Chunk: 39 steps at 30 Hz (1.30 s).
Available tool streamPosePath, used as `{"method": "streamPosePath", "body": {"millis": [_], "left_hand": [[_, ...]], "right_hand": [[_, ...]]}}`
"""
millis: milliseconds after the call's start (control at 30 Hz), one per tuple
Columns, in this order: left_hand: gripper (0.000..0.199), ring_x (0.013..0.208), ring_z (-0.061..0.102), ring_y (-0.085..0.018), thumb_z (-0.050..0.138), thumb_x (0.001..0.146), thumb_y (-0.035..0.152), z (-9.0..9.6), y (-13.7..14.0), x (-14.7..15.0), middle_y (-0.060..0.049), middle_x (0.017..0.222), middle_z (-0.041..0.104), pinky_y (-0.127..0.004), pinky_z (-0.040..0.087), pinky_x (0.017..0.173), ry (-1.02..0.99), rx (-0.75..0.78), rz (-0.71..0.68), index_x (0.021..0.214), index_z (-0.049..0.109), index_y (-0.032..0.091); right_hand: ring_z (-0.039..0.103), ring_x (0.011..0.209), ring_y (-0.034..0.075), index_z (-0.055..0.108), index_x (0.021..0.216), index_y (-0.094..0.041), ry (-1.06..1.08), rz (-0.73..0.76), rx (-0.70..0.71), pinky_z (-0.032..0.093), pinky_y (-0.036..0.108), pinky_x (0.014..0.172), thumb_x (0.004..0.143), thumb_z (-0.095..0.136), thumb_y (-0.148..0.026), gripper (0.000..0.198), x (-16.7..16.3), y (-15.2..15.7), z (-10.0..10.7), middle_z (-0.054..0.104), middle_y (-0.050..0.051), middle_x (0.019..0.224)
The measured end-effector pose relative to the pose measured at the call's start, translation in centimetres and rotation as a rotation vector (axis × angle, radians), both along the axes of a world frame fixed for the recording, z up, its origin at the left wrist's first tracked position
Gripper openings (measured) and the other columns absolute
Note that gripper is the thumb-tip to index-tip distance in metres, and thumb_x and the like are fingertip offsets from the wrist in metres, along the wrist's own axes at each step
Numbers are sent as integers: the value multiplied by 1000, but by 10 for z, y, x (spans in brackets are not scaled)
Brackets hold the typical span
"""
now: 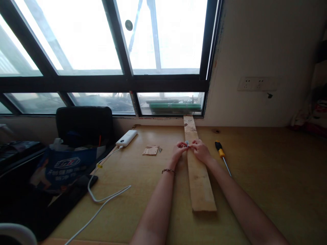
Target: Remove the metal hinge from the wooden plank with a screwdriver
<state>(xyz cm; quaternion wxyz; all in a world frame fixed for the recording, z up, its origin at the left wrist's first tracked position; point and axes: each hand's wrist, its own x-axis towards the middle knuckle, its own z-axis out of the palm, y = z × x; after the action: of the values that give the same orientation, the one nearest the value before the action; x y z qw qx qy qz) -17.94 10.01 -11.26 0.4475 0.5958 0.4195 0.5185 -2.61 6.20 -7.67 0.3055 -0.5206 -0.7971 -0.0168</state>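
Observation:
A long wooden board (200,183) lies lengthwise on the table, its far end close to the window. Over its upper half my two hands meet, fingertips almost touching. A small shiny metal piece (187,142) shows between them, too small to name its kind. My left hand (179,150) is closed, its fingers pinching at this piece from the left. From the right, my right hand (200,150) is also closed, thumb and forefinger pressed together at the same spot. A screwdriver (220,151) with a black and yellow handle rests right of the board.
Left of the board are a small brown flat piece (151,150) and a few screws (160,150). A white power bank (127,138) with a white cable (112,196) lies farther left. A black chair (84,124) and blue bag (67,165) stand beside the table (268,190).

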Motion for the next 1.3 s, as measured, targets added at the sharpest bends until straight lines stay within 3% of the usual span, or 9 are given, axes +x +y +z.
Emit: {"method": "streamPosePath", "body": {"millis": [167, 400, 600, 800, 967, 1133, 1300], "left_hand": [[20, 63, 43, -9, 72, 56, 33, 0, 1, -1, 1, 68, 52, -21, 33, 61, 9, 99, 21, 67, 66, 17], [23, 69, 51, -12, 75, 52, 30, -4, 1, 3, -1, 70, 60, -23, 37, 66, -198, -29, -67, 68, 67, 15], [20, 61, 51, -6, 73, 57, 23, 2, 5, 0, 1, 72, 61, -18, 34, 57, -686, -246, -73, 75, 64, 16], [12, 73, 58, -8, 64, 67, 16, -4, 16, -12, -1, 82, 62, -23, 43, 70, -1065, -335, -22, 78, 59, 17], [26, 52, 50, -4, 67, 65, 20, -8, 18, -4, -3, 74, 63, -17, 38, 52, -854, -329, -10, 88, 58, 14], [38, 38, 39, -5, 57, 73, 32, -7, 17, 8, 1, 59, 60, -18, 28, 41, -423, -56, 150, 106, 52, 13], [22, 49, 44, -7, 42, 79, 21, -7, 14, 10, 0, 61, 55, -19, 34, 48, -102, 171, 237, 85, 63, 15]], "right_hand": [[48, 87, 17, 68, 89, -24, -29, -14, 17, 39, 28, 78, 77, 45, -8, 30, 0, 0, -1, 57, 4, 89], [47, 87, 17, 67, 88, -24, -49, -42, -12, 38, 27, 78, 80, 46, -11, 26, -1, -1, 0, 57, 4, 90], [47, 87, 16, 67, 91, -25, -67, -44, -6, 36, 27, 78, 84, 45, -16, 25, -2, -1, 1, 57, 4, 91], [47, 87, 16, 67, 87, -24, -64, -46, 2, 36, 26, 77, 86, 44, -24, 23, -2, 0, -1, 57, 4, 91], [47, 86, 16, 67, 90, -26, -60, -48, 0, 36, 26, 76, 84, 45, -16, 25, -2, 0, -1, 57, 3, 90], [47, 86, 16, 67, 91, -27, -67, -48, 3, 36, 26, 76, 82, 45, -13, 28, -2, -1, -1, 57, 3, 90], [47, 86, 16, 66, 93, -26, -73, -47, 3, 36, 26, 76, 81, 44, -11, 29, -2, -1, -1, 57, 3, 90]]}}
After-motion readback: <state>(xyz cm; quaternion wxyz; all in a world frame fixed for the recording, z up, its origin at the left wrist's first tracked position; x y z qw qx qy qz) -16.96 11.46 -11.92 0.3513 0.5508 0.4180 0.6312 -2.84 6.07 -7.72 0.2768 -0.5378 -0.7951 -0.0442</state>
